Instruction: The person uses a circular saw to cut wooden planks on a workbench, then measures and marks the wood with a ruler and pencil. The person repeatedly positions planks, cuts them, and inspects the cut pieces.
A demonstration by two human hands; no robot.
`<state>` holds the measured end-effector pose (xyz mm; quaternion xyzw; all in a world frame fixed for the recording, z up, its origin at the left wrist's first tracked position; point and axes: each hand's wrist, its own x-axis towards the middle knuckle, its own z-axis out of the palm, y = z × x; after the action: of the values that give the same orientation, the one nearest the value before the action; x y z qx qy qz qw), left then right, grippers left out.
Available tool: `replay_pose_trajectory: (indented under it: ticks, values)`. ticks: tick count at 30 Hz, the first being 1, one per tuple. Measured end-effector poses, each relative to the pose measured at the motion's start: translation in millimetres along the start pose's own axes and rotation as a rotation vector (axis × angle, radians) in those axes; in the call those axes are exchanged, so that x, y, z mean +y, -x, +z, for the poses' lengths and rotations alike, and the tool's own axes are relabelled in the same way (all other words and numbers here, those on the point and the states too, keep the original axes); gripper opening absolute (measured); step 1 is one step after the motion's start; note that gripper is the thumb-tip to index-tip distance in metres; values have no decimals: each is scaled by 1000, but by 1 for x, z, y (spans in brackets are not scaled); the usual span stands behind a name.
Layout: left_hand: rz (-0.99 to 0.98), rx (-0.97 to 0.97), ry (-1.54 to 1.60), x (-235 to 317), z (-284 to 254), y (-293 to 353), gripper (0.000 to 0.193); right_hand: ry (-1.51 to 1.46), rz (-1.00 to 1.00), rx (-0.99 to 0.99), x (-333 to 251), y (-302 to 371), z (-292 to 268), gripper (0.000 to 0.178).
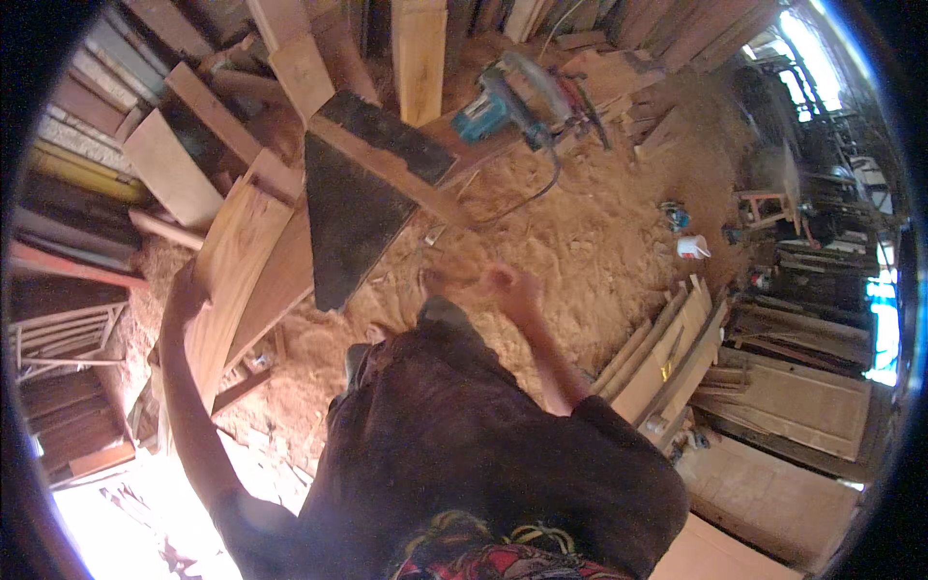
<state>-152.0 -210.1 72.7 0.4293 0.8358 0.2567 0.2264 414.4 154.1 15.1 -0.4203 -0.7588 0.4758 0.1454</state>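
1. The long wooden plank (pixel 237 256) is just right of the left hand (pixel 186 296), which holds its edge.
2. The right hand (pixel 512 288) is loosely curled; I cannot tell if it holds something.
3. Well ahead of this hand rests a teal circular saw (pixel 491 114).

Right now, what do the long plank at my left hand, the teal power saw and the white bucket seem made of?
The long plank looks like bare wood, light brown with visible grain. The teal power saw seems to have a plastic housing, evenly coloured, and probably a grey metal guard. The white bucket, evenly pale, is perhaps smooth plastic; too small to be sure.
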Motion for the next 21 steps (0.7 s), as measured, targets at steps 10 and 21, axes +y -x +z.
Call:
replay_pose_trajectory:
  ticks: [10,21]
  values:
    - [-237,131,-171,24,38,29,53,51,-158,-328,-23,-37,24,24]
    - [-385,140,-30,104,12,36,65,120,5,-316,14,-70,-54,27]
